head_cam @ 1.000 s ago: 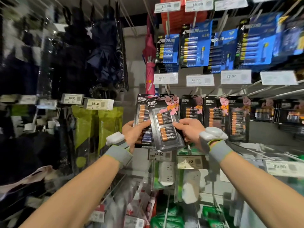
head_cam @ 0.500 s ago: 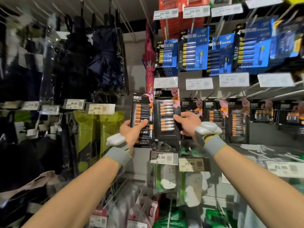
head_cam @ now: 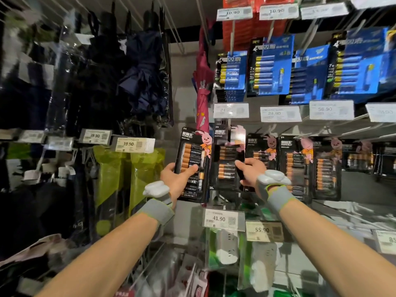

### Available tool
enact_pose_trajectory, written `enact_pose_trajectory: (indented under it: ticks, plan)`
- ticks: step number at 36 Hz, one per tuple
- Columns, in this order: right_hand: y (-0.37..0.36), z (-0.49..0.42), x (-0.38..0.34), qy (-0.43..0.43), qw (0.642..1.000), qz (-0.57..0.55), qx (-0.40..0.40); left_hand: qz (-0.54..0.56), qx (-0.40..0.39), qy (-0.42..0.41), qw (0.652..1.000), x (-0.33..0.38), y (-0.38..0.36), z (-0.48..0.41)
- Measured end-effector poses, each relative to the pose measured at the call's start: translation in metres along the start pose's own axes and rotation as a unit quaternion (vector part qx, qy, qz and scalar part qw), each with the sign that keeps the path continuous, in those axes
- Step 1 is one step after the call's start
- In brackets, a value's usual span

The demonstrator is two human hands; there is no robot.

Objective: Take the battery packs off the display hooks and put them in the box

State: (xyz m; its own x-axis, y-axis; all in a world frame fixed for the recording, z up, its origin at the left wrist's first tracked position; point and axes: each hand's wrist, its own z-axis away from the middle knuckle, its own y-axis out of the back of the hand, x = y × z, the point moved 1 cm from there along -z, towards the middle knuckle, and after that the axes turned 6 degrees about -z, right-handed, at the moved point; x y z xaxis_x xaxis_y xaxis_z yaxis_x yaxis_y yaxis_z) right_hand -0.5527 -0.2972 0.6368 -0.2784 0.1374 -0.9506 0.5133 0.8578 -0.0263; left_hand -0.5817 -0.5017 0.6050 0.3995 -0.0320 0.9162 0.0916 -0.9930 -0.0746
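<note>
My left hand (head_cam: pixel 176 181) grips a black battery pack (head_cam: pixel 190 159) with a pink rabbit on its card, held upright in front of the display. My right hand (head_cam: pixel 249 171) holds the right edge of a second black battery pack (head_cam: pixel 226 161), which hangs upright at the hook row beside the first. More black packs (head_cam: pixel 300 166) hang on hooks to the right. Blue battery packs (head_cam: pixel 270 67) hang on the row above. No box is in view.
Price tags (head_cam: pixel 222 218) stick out on hook ends below and above the packs. Dark folded umbrellas (head_cam: pixel 141 76) and green bags (head_cam: pixel 130 179) hang on the left. White power strips (head_cam: pixel 227 247) hang below. Bare wire hooks (head_cam: pixel 364 129) jut out at the right.
Both hands have risen with their packs. The right hand's pack went from tilted and pulled toward me to upright against the hook row. The camera tilted up.
</note>
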Motion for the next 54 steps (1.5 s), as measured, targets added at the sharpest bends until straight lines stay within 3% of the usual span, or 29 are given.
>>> enact_pose_trajectory:
  ticks: [20, 29, 39, 46, 54]
  plan:
    - [-0.017, -0.069, 0.034, -0.026, 0.998, 0.042, 0.043, 0.015, -0.074, 0.001, 0.997, -0.023, -0.029, -0.061]
    - [-0.025, -0.066, 0.027, -0.091, 0.995, 0.01, 0.036, 0.022, -0.094, -0.012, 0.995, -0.03, -0.038, -0.068]
    - [-0.017, -0.063, 0.038, -0.066, 0.989, 0.127, 0.043, 0.026, -0.092, 0.02, 0.995, -0.031, -0.039, -0.058]
    - [0.002, -0.04, 0.023, -0.046, 0.982, 0.183, -0.024, 0.023, -0.071, 0.049, 0.996, -0.021, -0.038, -0.036]
    - [0.007, 0.007, 0.006, -0.047, 0.992, 0.019, -0.114, 0.037, -0.058, 0.077, 0.995, -0.01, -0.04, -0.007]
